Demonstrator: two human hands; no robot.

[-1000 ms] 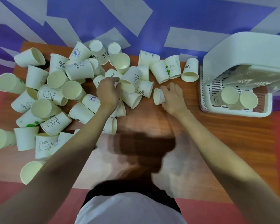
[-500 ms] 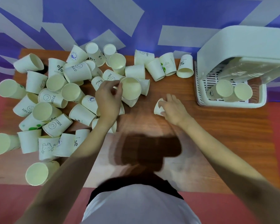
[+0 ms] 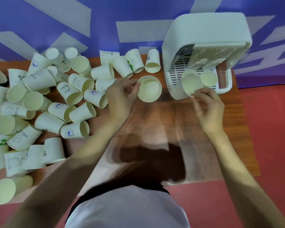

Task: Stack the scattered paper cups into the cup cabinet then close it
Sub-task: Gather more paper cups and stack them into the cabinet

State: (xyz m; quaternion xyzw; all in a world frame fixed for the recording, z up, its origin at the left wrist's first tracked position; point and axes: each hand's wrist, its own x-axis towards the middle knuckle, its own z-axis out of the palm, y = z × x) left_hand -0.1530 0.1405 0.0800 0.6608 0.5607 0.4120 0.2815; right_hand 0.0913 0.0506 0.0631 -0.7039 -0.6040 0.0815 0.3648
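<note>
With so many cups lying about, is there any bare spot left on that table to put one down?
Yes. The wooden table is bare between the two forearms, from the left hand and right hand down to the near edge, and in front of the white plastic cup cabinet. The left half is crowded with scattered white paper cups.

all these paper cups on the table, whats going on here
A person is gathering scattered paper cups into a white cup cabinet at the table's right end. The left hand holds one cup, mouth toward the camera. The right hand pinches the rim of another cup at the cabinet's open front, beside cups already inside. Dozens of cups lie on the wooden table, and the cabinet is open.
</note>
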